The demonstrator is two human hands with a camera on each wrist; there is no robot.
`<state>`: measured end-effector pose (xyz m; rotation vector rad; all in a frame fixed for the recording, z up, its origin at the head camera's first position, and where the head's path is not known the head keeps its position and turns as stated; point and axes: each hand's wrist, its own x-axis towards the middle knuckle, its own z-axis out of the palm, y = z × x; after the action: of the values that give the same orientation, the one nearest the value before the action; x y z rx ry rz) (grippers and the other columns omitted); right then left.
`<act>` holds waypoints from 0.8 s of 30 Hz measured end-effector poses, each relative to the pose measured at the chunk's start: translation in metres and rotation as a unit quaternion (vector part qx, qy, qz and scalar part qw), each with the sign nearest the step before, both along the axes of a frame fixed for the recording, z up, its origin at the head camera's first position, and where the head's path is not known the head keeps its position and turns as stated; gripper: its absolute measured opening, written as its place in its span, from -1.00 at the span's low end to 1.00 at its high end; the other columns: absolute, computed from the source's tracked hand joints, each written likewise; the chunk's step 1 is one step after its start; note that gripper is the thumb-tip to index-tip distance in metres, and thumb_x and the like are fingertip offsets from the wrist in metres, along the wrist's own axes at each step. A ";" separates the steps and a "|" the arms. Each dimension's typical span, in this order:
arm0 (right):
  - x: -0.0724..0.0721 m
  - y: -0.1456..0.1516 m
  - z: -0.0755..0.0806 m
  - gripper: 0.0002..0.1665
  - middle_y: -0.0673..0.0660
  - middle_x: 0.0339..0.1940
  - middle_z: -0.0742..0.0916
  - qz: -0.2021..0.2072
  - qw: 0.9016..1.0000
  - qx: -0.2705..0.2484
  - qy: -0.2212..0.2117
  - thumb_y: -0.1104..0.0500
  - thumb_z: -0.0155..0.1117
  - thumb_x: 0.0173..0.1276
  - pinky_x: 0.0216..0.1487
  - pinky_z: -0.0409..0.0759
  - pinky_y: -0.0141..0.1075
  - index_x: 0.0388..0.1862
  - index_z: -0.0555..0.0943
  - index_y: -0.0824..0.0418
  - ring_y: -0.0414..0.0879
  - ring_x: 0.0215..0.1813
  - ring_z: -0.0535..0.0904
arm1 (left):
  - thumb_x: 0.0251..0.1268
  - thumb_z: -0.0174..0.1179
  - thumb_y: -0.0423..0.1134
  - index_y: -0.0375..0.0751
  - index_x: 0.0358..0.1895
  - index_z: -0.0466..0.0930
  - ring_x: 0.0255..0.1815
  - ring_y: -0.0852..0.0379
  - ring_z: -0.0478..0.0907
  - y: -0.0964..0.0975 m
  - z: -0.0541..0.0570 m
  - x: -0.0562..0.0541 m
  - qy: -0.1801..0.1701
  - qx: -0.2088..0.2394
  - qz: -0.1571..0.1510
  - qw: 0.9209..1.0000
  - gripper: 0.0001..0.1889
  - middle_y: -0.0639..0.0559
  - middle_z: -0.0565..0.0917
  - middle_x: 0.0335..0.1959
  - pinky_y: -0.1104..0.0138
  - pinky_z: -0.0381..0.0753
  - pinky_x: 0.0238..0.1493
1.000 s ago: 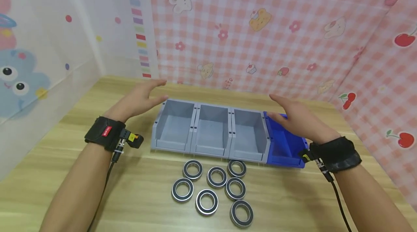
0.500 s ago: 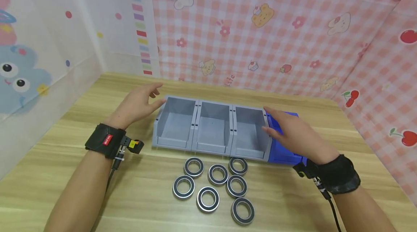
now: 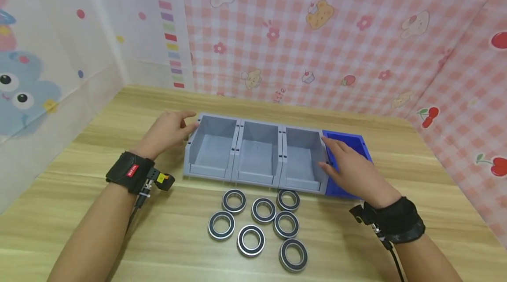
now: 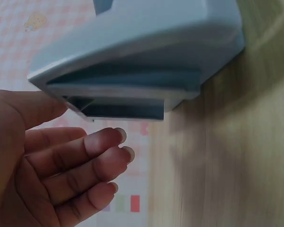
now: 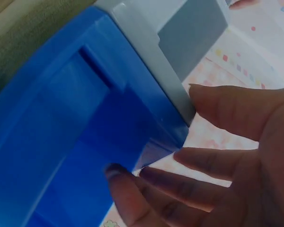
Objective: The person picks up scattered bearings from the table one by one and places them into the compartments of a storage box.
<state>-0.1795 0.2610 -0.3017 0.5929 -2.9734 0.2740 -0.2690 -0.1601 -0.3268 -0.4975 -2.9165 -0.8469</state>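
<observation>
A row of three grey bins (image 3: 211, 168) with a blue bin (image 3: 343, 137) at its right end sits mid-table. My left hand (image 3: 168, 131) is at the row's left end, its thumb by the outer wall of the leftmost grey bin; in the left wrist view its other fingers (image 4: 104, 163) are loosely bent beneath the bin's edge. My right hand (image 3: 354, 172) reaches over the blue bin. In the right wrist view its thumb (image 5: 222, 106) meets the grey rim beside the blue bin, and its fingers (image 5: 199, 161) spread near the blue corner; firm contact there is unclear.
Several black-and-silver ring bearings (image 3: 251, 241) lie flat in front of the bins. A pink checked cloth (image 3: 253, 31) hangs behind the wooden table (image 3: 166, 238), and a white printed sheet (image 3: 59, 53) hangs at left. Each wrist wears a strapped camera with a cable.
The right hand has moved left and down, from above the blue bin to the edge between blue and grey. The left hand has lowered slightly beside the left bin. The bearings stay put.
</observation>
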 end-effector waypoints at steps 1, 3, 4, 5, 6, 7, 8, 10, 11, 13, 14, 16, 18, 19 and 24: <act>0.000 -0.001 0.000 -0.22 0.46 0.28 0.40 -0.002 1.000 0.002 -0.007 0.08 0.21 0.38 0.14 0.37 0.16 0.44 0.17 0.38 0.35 0.26 0.36 | 0.41 0.08 -0.13 -0.39 0.29 0.37 -0.63 0.08 0.47 0.002 -0.001 0.000 -0.002 0.002 -0.001 1.000 -0.49 -0.05 0.53 -0.59 0.25 0.37 -0.53; -0.001 -0.002 0.000 -0.23 0.48 0.27 0.41 -0.005 1.000 0.002 -0.018 0.09 0.21 0.38 0.13 0.38 0.16 0.43 0.18 0.40 0.36 0.25 0.37 | 0.40 0.10 -0.15 -0.38 0.29 0.37 -0.67 0.11 0.42 0.006 -0.001 0.001 -0.002 0.002 -0.002 1.000 -0.50 -0.03 0.49 -0.63 0.27 0.33 -0.58; -0.001 -0.003 0.000 -0.25 0.49 0.25 0.42 -0.004 1.000 0.001 -0.020 0.11 0.21 0.38 0.12 0.39 0.16 0.41 0.19 0.43 0.36 0.23 0.39 | 0.40 0.10 -0.16 -0.37 0.29 0.37 -0.68 0.12 0.40 0.008 -0.001 0.001 -0.002 0.001 -0.003 1.000 -0.50 -0.02 0.47 -0.64 0.28 0.31 -0.59; -0.001 -0.003 -0.001 -0.27 0.50 0.21 0.46 -0.002 1.000 0.002 -0.019 0.13 0.21 0.38 0.10 0.41 0.15 0.39 0.22 0.46 0.35 0.20 0.42 | 0.39 0.11 -0.17 -0.37 0.29 0.37 -0.69 0.13 0.38 0.010 -0.001 0.001 -0.002 0.000 -0.004 1.000 -0.50 -0.01 0.46 -0.66 0.29 0.30 -0.61; -0.002 -0.004 -0.001 -0.29 0.48 0.13 0.52 0.000 1.000 0.001 -0.020 0.15 0.21 0.37 0.06 0.46 0.12 0.37 0.23 0.48 0.32 0.12 0.49 | 0.38 0.12 -0.18 -0.38 0.29 0.36 -0.70 0.14 0.37 0.012 -0.001 0.001 0.000 -0.001 -0.006 1.000 -0.50 0.00 0.45 -0.67 0.30 0.29 -0.62; -0.002 -0.004 -0.002 -0.30 0.45 0.01 0.58 0.003 1.000 0.000 -0.022 0.17 0.21 0.37 0.01 0.50 0.08 0.35 0.24 0.50 0.26 0.03 0.55 | 0.38 0.13 -0.20 -0.39 0.29 0.36 -0.70 0.15 0.35 0.013 -0.001 0.002 0.001 -0.002 -0.006 1.000 -0.50 0.01 0.45 -0.68 0.31 0.28 -0.63; -0.003 -0.005 -0.003 -0.32 0.39 -0.12 0.62 0.006 1.000 0.000 -0.023 0.18 0.20 0.36 -0.06 0.54 0.03 0.33 0.25 0.52 0.19 -0.09 0.59 | 0.37 0.14 -0.22 -0.40 0.30 0.35 -0.71 0.15 0.33 0.015 -0.002 0.001 0.001 -0.003 -0.003 1.000 -0.50 0.02 0.44 -0.70 0.32 0.26 -0.64; -0.004 -0.005 -0.005 -0.33 0.24 -0.37 0.62 0.014 1.000 0.001 -0.024 0.21 0.19 0.36 -0.24 0.54 -0.08 0.32 0.26 0.55 0.04 -0.31 0.57 | 0.37 0.13 -0.24 -0.40 0.30 0.35 -0.73 0.16 0.31 0.016 -0.002 0.002 0.002 -0.002 0.003 1.000 -0.50 0.03 0.42 -0.71 0.33 0.24 -0.66; -0.004 -0.005 -0.006 -0.33 0.16 -0.47 0.58 0.016 1.000 0.002 -0.024 0.21 0.19 0.36 -0.32 0.52 -0.12 0.32 0.26 0.55 -0.03 -0.39 0.52 | 0.36 0.13 -0.25 -0.41 0.30 0.35 -0.73 0.17 0.30 0.017 -0.002 0.002 0.004 0.000 0.005 1.000 -0.50 0.03 0.42 -0.72 0.33 0.23 -0.67; -0.004 -0.004 -0.007 -0.32 0.06 -0.55 0.50 0.020 1.000 0.003 -0.021 0.22 0.19 0.36 -0.39 0.46 -0.19 0.33 0.25 0.56 -0.10 -0.47 0.45 | 0.36 0.13 -0.26 -0.41 0.30 0.35 -0.75 0.18 0.28 0.017 -0.002 0.002 0.006 0.004 0.011 1.000 -0.50 0.04 0.40 -0.74 0.34 0.21 -0.68; -0.005 -0.004 -0.008 -0.33 0.05 -0.57 0.49 0.021 1.000 0.003 -0.018 0.23 0.19 0.35 -0.41 0.45 -0.21 0.32 0.25 0.56 -0.11 -0.48 0.44 | 0.35 0.13 -0.26 -0.40 0.30 0.35 -0.75 0.19 0.27 0.018 -0.003 0.002 0.006 0.007 0.015 1.000 -0.50 0.05 0.39 -0.75 0.34 0.20 -0.69; -0.005 -0.004 -0.009 -0.34 0.04 -0.58 0.48 0.025 1.000 0.003 -0.013 0.24 0.19 0.35 -0.44 0.44 -0.23 0.31 0.26 0.57 -0.12 -0.50 0.43 | 0.35 0.13 -0.26 -0.39 0.30 0.36 -0.76 0.20 0.25 0.018 -0.003 0.001 0.005 0.012 0.020 1.000 -0.50 0.07 0.36 -0.77 0.35 0.19 -0.70; -0.004 -0.004 -0.010 -0.34 0.04 -0.59 0.47 0.028 1.000 0.003 -0.009 0.26 0.20 0.34 -0.46 0.43 -0.24 0.30 0.27 0.58 -0.12 -0.51 0.42 | 0.34 0.13 -0.26 -0.38 0.30 0.36 -0.78 0.22 0.24 0.019 -0.004 0.001 -0.001 0.020 0.025 0.999 -0.50 0.08 0.34 -0.79 0.37 0.18 -0.72; -0.004 -0.004 -0.010 -0.35 0.04 -0.59 0.47 0.029 1.000 0.003 -0.008 0.26 0.20 0.34 -0.46 0.42 -0.25 0.30 0.27 0.58 -0.13 -0.52 0.42 | 0.33 0.13 -0.26 -0.38 0.30 0.36 -0.78 0.22 0.24 0.019 -0.004 0.001 -0.004 0.025 0.027 0.999 -0.50 0.08 0.33 -0.80 0.37 0.18 -0.72; -0.005 -0.005 -0.012 -0.35 0.02 -0.62 0.44 0.035 0.999 -0.004 0.001 0.27 0.20 0.33 -0.50 0.38 -0.28 0.30 0.28 0.58 -0.16 -0.56 0.38 | 0.32 0.12 -0.27 -0.38 0.30 0.36 -0.78 0.20 0.26 0.018 -0.004 0.001 -0.018 0.041 0.036 0.998 -0.50 0.07 0.33 -0.79 0.37 0.21 -0.73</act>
<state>-0.1846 0.2560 -0.3134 0.6970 -2.9513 0.2900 -0.2676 -0.1426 -0.3307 -0.3728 -2.8973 -0.9709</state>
